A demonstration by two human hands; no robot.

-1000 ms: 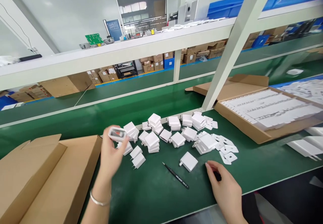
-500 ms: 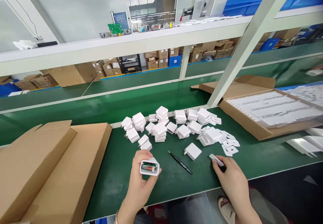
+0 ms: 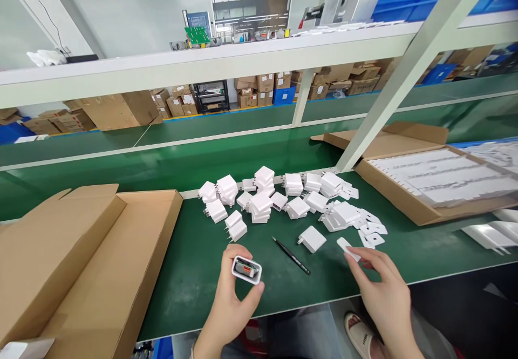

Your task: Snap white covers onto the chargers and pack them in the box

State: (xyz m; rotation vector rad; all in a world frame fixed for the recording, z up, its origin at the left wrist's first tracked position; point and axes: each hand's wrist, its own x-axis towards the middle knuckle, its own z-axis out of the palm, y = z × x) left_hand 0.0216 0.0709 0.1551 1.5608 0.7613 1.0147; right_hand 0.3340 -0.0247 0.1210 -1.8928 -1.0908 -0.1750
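My left hand [image 3: 230, 299] grips a white charger housing [image 3: 246, 270] near the table's front edge, its open end with the inner board facing me. My right hand [image 3: 382, 289] pinches a small flat white cover piece [image 3: 347, 248] between its fingertips, to the right of the housing. A single white charger [image 3: 312, 238] and black tweezers [image 3: 291, 255] lie on the green mat [image 3: 194, 272] between my hands. Behind them sits a pile of white chargers [image 3: 263, 197], with several flat white cover pieces [image 3: 370, 227] at its right.
An open brown carton [image 3: 81, 262] lies at the left. A second carton [image 3: 441, 181] with rows of white parts stands at the right behind a slanted white frame post [image 3: 388, 94]. A white shelf [image 3: 202, 67] runs overhead.
My left hand brought the housing from the pile down to the front edge and turned it a little. My right hand picked up a cover piece and lifted it off the mat.
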